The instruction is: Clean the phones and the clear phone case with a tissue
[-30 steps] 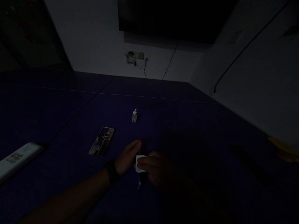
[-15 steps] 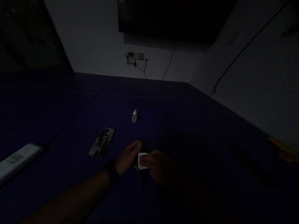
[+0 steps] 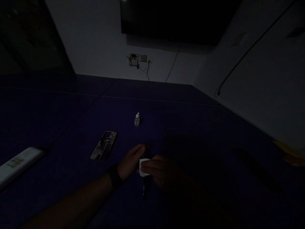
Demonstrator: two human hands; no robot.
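Observation:
My left hand (image 3: 130, 161), with a dark band at its wrist, grips the side of a dark, flat thing with a shiny edge that looks like a phone (image 3: 144, 185). Most of it is lost in the dark and behind my fingers. With the fingers of my right hand (image 3: 159, 168) I press a small white folded wipe (image 3: 141, 173) against its surface. Beyond my hands a small clear dropper bottle (image 3: 137, 121) with a white top stands upright. A patterned phone case (image 3: 104, 145) with a camera cutout lies to the left of them.
A long white box (image 3: 19, 163) with printing lies at the left edge of the dark blue table (image 3: 152, 109). On the right are a dark long object (image 3: 257, 170) and something yellow (image 3: 289, 152) by the wall. Sockets with cables (image 3: 140, 58) sit on the far wall.
My right hand has slid the white wipe slightly toward me and to the left over the phone. My left hand has barely moved; the bottle and case lie as before.

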